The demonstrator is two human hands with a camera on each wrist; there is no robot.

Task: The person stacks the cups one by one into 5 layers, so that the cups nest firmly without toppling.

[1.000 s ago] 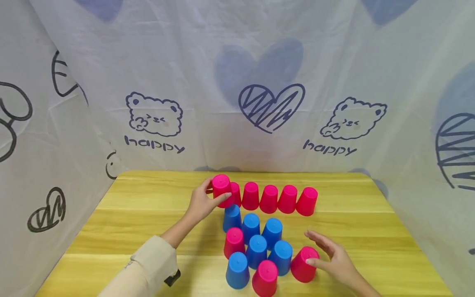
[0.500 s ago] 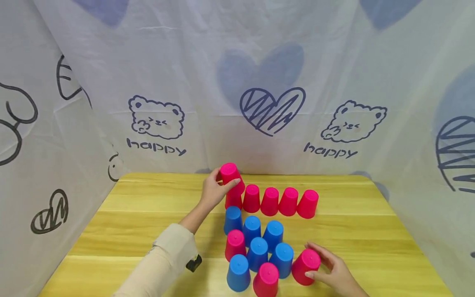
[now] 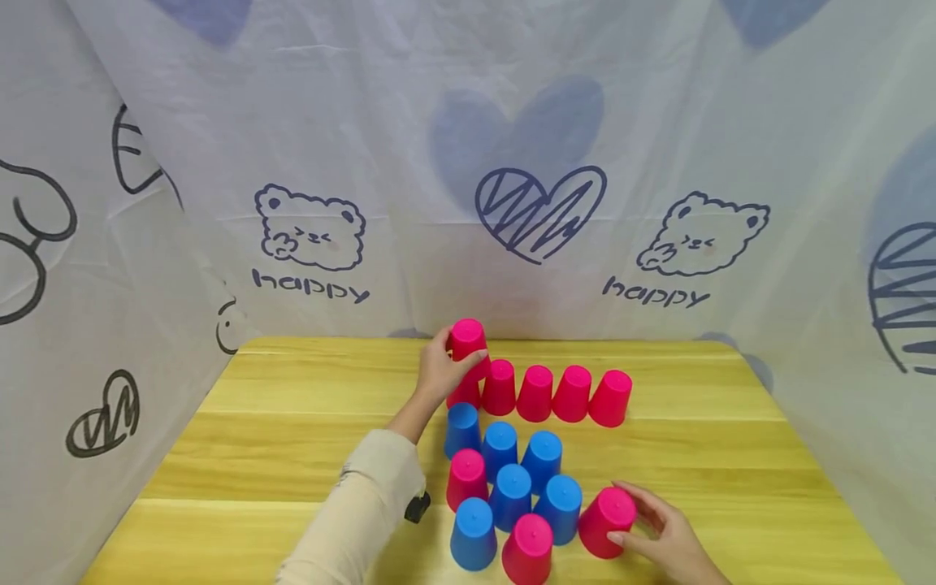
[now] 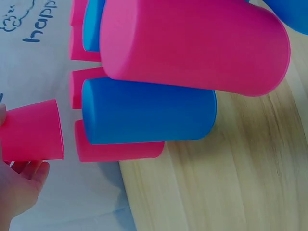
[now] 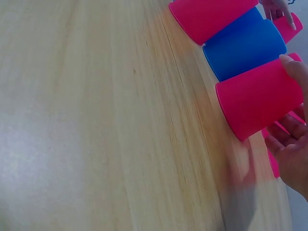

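Note:
My left hand [image 3: 437, 372] grips an upside-down pink plastic cup [image 3: 468, 341] between thumb and fingers, above the leftmost pink cup [image 3: 462, 396] of the back row. In the left wrist view the held cup [image 4: 31, 131] hangs apart from the standing cups. At the front right, my right hand [image 3: 671, 536] holds another upside-down pink cup [image 3: 607, 522] that stands on the table. Its thumb lies on one side of that cup [image 5: 260, 96] and the fingers curl at the other in the right wrist view.
A row of pink cups [image 3: 535, 394] runs along the back of the wooden table [image 3: 292, 390]. In front stand several blue cups [image 3: 511, 496], a pink cup [image 3: 466, 479] at their left and another pink cup [image 3: 527, 548] nearest me. Printed cloth [image 3: 439, 276] hangs behind the table.
My left hand has carried its pink cup right and up, from beside the back row to over its leftmost cup. The right hand has closed in around the front-right pink cup.

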